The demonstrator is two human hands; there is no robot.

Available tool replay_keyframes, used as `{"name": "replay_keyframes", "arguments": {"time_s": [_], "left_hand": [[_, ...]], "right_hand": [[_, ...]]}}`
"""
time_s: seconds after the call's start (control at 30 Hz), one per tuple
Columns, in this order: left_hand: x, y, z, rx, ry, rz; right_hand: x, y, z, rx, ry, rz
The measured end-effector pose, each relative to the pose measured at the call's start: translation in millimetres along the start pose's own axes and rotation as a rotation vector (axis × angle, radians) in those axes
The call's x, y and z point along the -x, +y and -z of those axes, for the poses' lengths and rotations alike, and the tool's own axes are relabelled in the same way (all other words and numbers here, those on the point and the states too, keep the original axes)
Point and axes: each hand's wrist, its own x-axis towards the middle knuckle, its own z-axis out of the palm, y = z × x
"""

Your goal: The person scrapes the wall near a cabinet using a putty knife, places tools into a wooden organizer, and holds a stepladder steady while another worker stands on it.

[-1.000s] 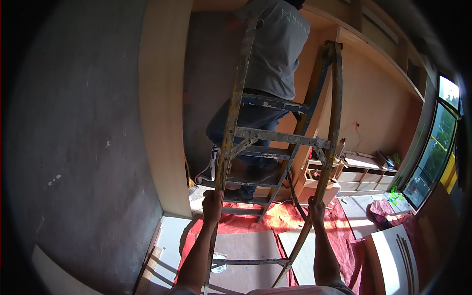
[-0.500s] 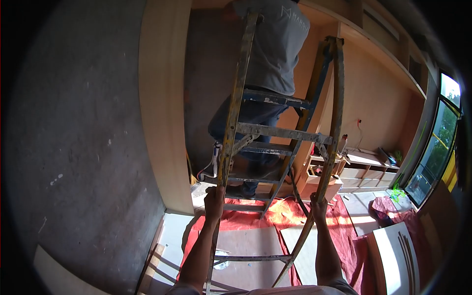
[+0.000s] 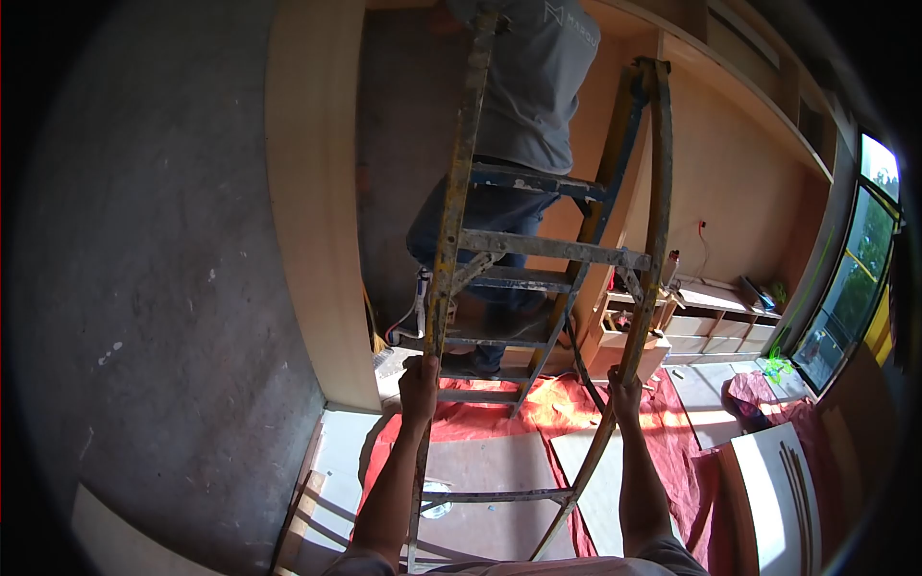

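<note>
A worn, paint-spotted stepladder (image 3: 552,248) stands spread in front of me. My left hand (image 3: 418,392) is closed round its left rail, and my right hand (image 3: 624,398) is wrapped round the right rail at about the same height. Both arms reach forward. Beyond the rails a person (image 3: 528,96) in a grey shirt and jeans is on the far side of the ladder, with feet near its lower steps. The person's head is cut off by the top of the view, and the hands cannot be made out clearly.
A grey wall (image 3: 173,288) and an upright wood panel (image 3: 312,221) rise on the left. Red sheeting (image 3: 567,394) covers part of the floor. White boards (image 3: 778,490) lie at lower right. Behind are a wooden cabinet (image 3: 740,173), open drawers (image 3: 629,322) and a window (image 3: 850,278).
The view has shifted slightly, so the ladder and person appear a little higher and further left. Both my hands keep their hold on the rails.
</note>
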Motion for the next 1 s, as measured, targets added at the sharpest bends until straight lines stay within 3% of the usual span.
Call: {"name": "replay_keyframes", "arguments": {"time_s": [0.33, 0.53, 0.97, 1.0], "left_hand": [[1, 4, 1, -0.011, -0.02, 0.057], [-5, -17, -2, 0.007, 0.004, -0.02], [10, 33, 4, 0.024, -0.007, 0.082], [7, 23, 2, 0.007, 0.01, 0.02]], "right_hand": [[-1, 4, 1, -0.018, -0.01, -0.008], [-1, 6, 1, -0.014, -0.006, -0.016], [-1, 8, 1, 0.021, 0.01, 0.06], [-2, 10, 1, -0.002, 0.007, 0.071]]}}
